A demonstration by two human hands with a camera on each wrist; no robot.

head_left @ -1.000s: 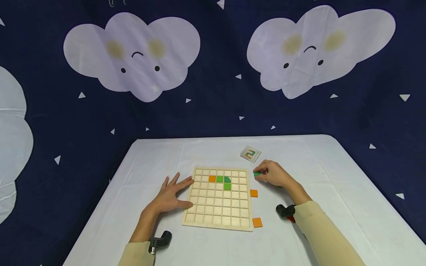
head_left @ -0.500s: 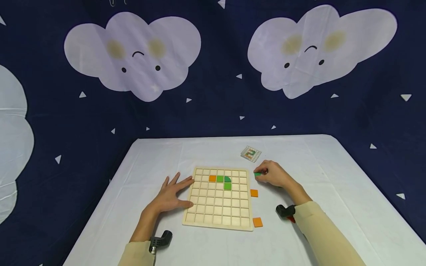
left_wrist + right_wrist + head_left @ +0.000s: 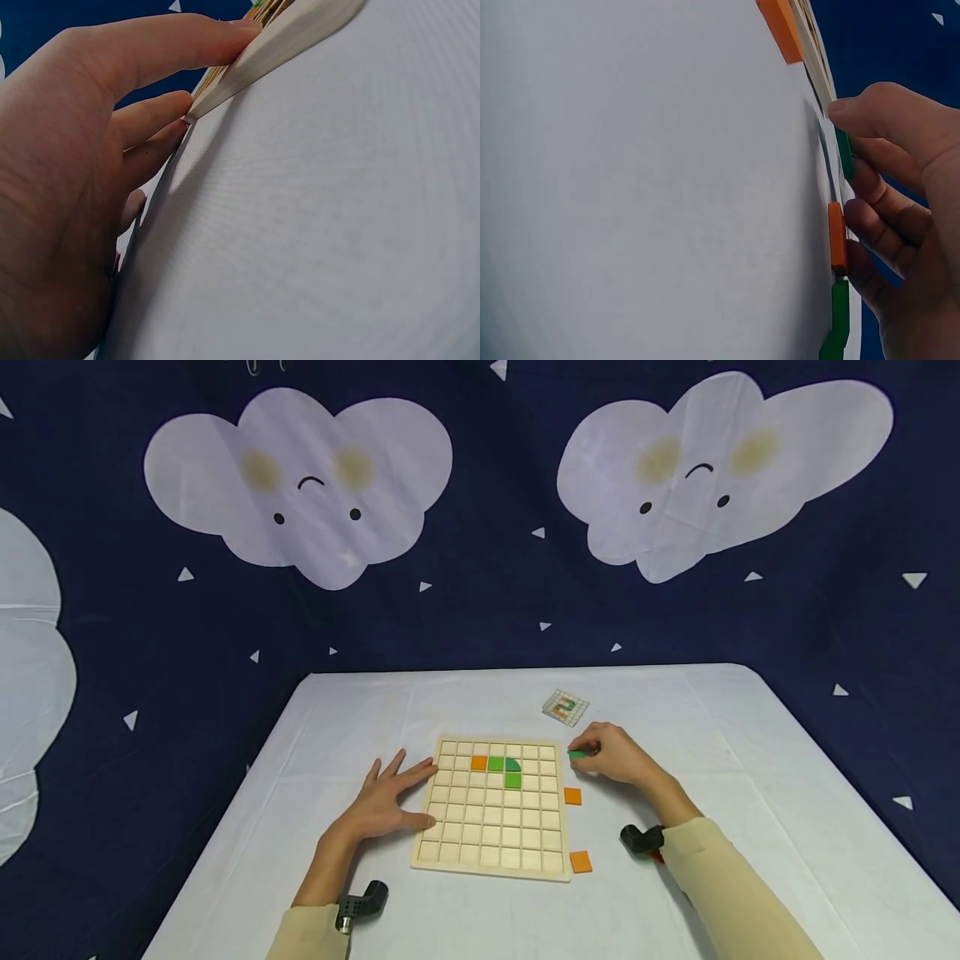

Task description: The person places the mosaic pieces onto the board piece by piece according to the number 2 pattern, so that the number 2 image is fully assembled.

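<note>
My right hand (image 3: 618, 753) pinches a green tile (image 3: 576, 754) between thumb and fingers, just off the right edge of the wooden grid board (image 3: 491, 835). In the right wrist view the green tile (image 3: 844, 152) shows edge-on below the thumb. My left hand (image 3: 382, 802) lies with fingers spread, thumb and fingertips at the board's left edge; the left wrist view shows its fingers along the board's side (image 3: 277, 56). Near the board's top sit an orange square (image 3: 478, 763), a green square (image 3: 496, 763), a darker green rounded tile (image 3: 513, 765) and another green square (image 3: 512, 780).
Two orange tiles (image 3: 573, 796) (image 3: 581, 862) lie along the board's right side. A small card with a coloured grid pattern (image 3: 566, 707) lies behind it. Under the right wrist, a reddish piece (image 3: 658, 857) is mostly hidden. More orange (image 3: 838, 238) and green pieces (image 3: 840, 311) show in the right wrist view.
My right hand has shifted slightly left toward the board with the green tile. The left hand and the tiles on the board have stayed in place.
</note>
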